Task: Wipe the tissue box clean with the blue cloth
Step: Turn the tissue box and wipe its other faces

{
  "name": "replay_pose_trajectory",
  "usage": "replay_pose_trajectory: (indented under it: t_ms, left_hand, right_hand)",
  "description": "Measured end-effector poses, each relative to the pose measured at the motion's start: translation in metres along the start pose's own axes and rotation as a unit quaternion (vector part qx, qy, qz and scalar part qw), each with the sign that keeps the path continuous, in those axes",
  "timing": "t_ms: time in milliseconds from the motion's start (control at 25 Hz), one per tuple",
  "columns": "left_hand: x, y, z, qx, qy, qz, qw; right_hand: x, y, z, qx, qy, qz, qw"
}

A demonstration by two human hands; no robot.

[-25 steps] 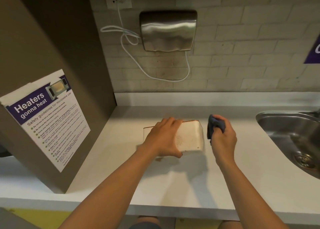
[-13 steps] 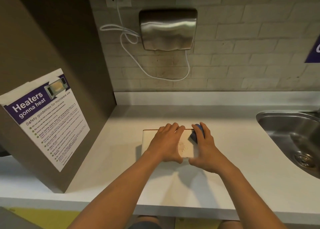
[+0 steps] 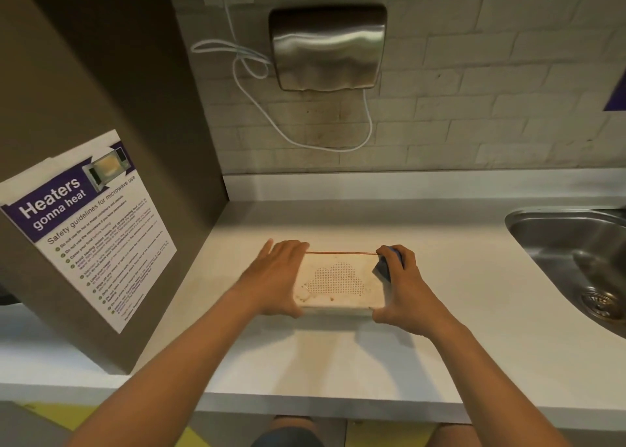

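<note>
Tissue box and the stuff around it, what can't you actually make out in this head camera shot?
- tissue box: both ends are covered by the left hand and right hand.
- blue cloth: mostly hidden under the right hand's fingers.
- poster: small print too fine to read.
- sink: cut off by the right edge.

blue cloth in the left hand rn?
No, the blue cloth is held in the right hand at the right end of the tissue box; the left hand only steadies the box's left end.
</note>
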State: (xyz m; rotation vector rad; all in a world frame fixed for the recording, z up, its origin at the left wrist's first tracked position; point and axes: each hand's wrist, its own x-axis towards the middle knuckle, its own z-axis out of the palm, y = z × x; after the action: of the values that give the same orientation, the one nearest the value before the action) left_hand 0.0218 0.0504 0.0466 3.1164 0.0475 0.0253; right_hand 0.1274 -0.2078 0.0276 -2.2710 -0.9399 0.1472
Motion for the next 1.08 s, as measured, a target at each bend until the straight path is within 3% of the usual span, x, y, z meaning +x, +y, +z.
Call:
replay_pose_trajectory:
  t_ms: [160, 240, 320, 400, 560, 680, 920, 1080]
  left_hand:
    - [-0.018, -0.019, 0.010, -0.154, 0.015, -0.026, 0.988]
    - [-0.017, -0.018, 0.015, -0.168, 0.040, -0.034, 0.984]
    - [-0.013, -0.018, 0.019, -0.177, 0.052, -0.034, 0.982]
    - [-0.013, -0.018, 0.023, -0.175, 0.065, -0.037, 0.982]
    - [-0.012, -0.017, 0.025, -0.167, 0.063, -0.024, 0.984]
    - [-0.011, -0.014, 0.024, -0.182, 0.054, -0.016, 0.982]
    - [-0.012, -0.007, 0.028, -0.198, 0.081, -0.014, 0.977]
    - [-0.012, -0.008, 0.031, -0.211, 0.077, -0.015, 0.974]
  right_hand:
    - [-0.002, 0.008, 0.005, 0.018, -0.010, 0.001, 1.000]
    - [-0.006, 0.013, 0.006, 0.117, -0.012, 0.021, 0.993]
    - [-0.012, 0.018, 0.011, 0.236, 0.030, 0.102, 0.966]
    - [-0.019, 0.020, 0.021, 0.273, 0.107, 0.150, 0.944]
    - [-0.036, 0.008, 0.037, 0.248, 0.184, 0.165, 0.937]
    - [-0.041, -0.004, 0.035, 0.202, 0.209, 0.105, 0.951]
    - [-0.027, -0.007, 0.055, -0.041, 0.166, 0.004, 0.985]
    - [-0.054, 0.004, 0.056, 0.051, 0.200, 0.026, 0.978]
